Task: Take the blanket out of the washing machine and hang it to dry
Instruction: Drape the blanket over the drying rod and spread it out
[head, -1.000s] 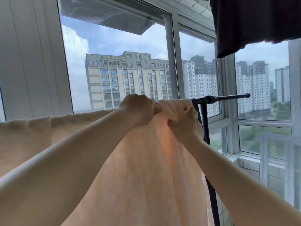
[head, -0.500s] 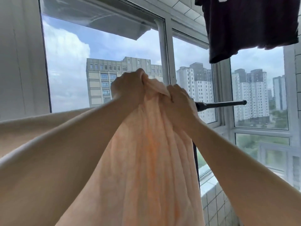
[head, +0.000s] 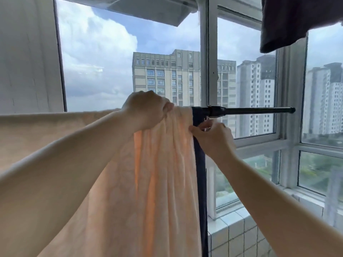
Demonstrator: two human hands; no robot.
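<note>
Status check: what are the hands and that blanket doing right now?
Left hand grips blanket atop rail. Right hand pinches its edge. Blanket bunched, draped. Nothing blocking.

Blanket (head: pixel 157 173) pale peach, plain, glowing orange in its folds; rail (head: pixel 250 110) black; hanging garment (head: pixel 297 21) dark brownish-black; sill tiles (head: pixel 235 232) white.

Peach blanket (head: pixel 159 173) draped over black rail (head: pixel 250 110) at frame centre, hanging in folds. Left hand (head: pixel 146 110) grips bunched top fold on rail. Right hand (head: pixel 213 138) pinches blanket's right edge just below rail. Dark garment (head: pixel 289 23) hangs upper right.
</note>
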